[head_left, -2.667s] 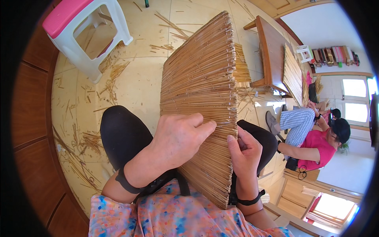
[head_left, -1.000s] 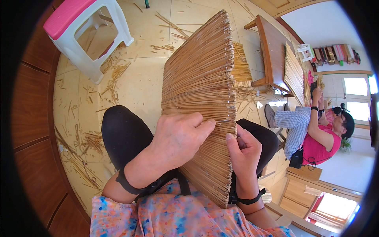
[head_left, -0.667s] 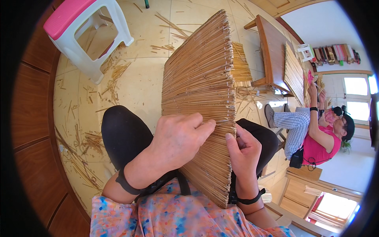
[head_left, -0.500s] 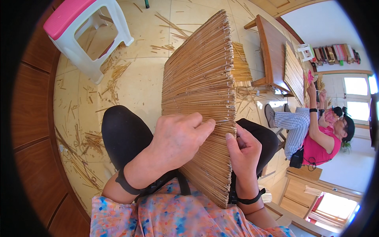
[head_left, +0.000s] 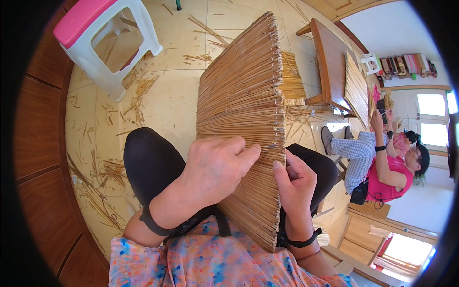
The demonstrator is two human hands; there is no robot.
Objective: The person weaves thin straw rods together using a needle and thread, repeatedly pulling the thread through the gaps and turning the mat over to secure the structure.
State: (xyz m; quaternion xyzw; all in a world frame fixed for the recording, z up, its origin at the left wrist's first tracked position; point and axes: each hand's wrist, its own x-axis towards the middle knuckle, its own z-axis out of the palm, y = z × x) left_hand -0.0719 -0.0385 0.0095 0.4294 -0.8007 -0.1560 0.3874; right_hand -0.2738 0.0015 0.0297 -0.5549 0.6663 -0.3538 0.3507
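A stiff panel of straw stalks [head_left: 239, 95], bound side by side, stands between my knees with its stitched edge toward the right. On its face lies my left hand [head_left: 215, 162], thumb and forefinger closed in a pinch on a thin pale strand [head_left: 270, 146] that runs to the stitched edge. Whether the strand is thread or wire I cannot tell. My right hand [head_left: 297, 182] grips that same edge a little lower, thumb on the near face and the other fingers partly hidden.
A pink-topped white stool [head_left: 107, 43] stands at the far left, with loose straw bits [head_left: 138, 98] on the tiles around it. To the right are a wooden table [head_left: 330, 67] with a straw panel [head_left: 356, 88] against it, and a seated person in pink [head_left: 389, 174].
My hands and the straw panel stay practically still. At the right, the seated person's hands have shifted slightly, and a dark item now shows by them.
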